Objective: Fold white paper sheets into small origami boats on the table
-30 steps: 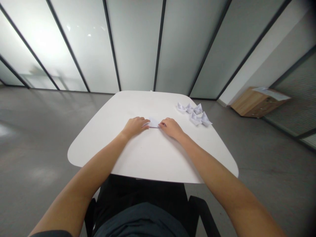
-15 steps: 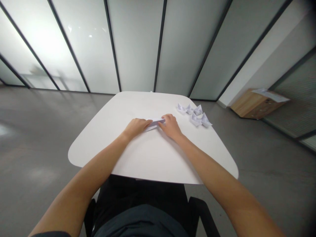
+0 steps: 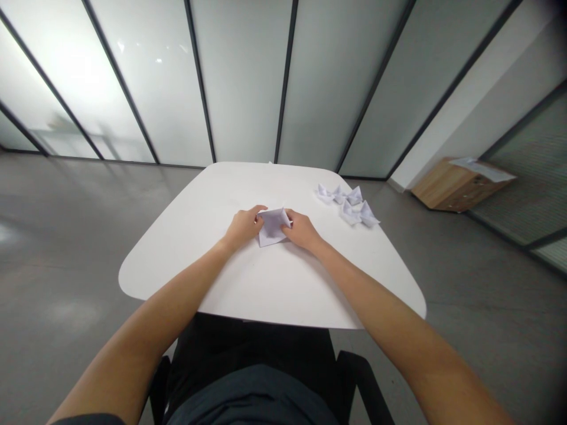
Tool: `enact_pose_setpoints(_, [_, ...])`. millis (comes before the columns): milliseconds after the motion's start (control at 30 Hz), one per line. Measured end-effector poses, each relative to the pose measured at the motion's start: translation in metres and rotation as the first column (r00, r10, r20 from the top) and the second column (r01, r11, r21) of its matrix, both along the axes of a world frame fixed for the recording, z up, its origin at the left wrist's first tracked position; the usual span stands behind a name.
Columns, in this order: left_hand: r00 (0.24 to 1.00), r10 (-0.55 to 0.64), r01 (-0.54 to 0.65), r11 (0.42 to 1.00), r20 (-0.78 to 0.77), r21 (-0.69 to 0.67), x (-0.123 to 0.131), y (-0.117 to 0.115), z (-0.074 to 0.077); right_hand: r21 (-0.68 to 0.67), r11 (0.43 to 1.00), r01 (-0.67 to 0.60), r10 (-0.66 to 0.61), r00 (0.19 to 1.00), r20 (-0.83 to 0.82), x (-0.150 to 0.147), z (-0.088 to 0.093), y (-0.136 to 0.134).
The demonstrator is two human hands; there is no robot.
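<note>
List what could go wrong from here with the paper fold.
1. Both the left hand and right hand pinch the folded paper at opposite edges; pulling too hard could tear it or skew a crease.
2. The paper boats sit near the right hand; a sweep of that arm might knock them toward the table edge.

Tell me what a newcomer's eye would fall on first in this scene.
First, the left hand and right hand meet at the middle of the white table, pinching a folded white paper from either side. Next comes the cluster of small paper boats on the table's far right part. Beyond it, a wooden box sits on the grey floor by the right wall.
</note>
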State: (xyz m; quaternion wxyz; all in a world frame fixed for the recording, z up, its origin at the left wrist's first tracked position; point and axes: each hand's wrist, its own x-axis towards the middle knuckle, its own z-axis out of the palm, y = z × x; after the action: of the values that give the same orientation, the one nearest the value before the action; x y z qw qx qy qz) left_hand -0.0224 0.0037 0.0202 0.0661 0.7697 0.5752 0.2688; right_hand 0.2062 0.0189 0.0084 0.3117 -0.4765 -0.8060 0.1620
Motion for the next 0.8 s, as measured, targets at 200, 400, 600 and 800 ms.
enact_pose_setpoints(200, [0.999,-0.018,0.02,0.997,0.032,-0.07,-0.013,0.01,-0.008,-0.054,0.996,-0.071,0.072,0.997,0.003,0.002,-0.006,0.001])
enact_pose_setpoints(400, [0.987,-0.13,0.135,0.99,-0.097,0.04,-0.026,0.018,-0.014,0.022,0.99,-0.137,0.131,0.976,0.173,0.006,-0.009,0.005])
enact_pose_setpoints(600, [0.951,-0.295,0.302,0.95,-0.089,0.077,-0.032,0.021,-0.015,0.07,0.961,-0.268,0.245,0.941,0.233,0.013,-0.013,0.009])
enact_pose_setpoints(800, [0.924,-0.358,0.359,0.933,-0.134,-0.019,-0.036,0.017,-0.007,0.058,0.941,-0.333,0.294,0.891,0.345,0.021,-0.016,0.014])
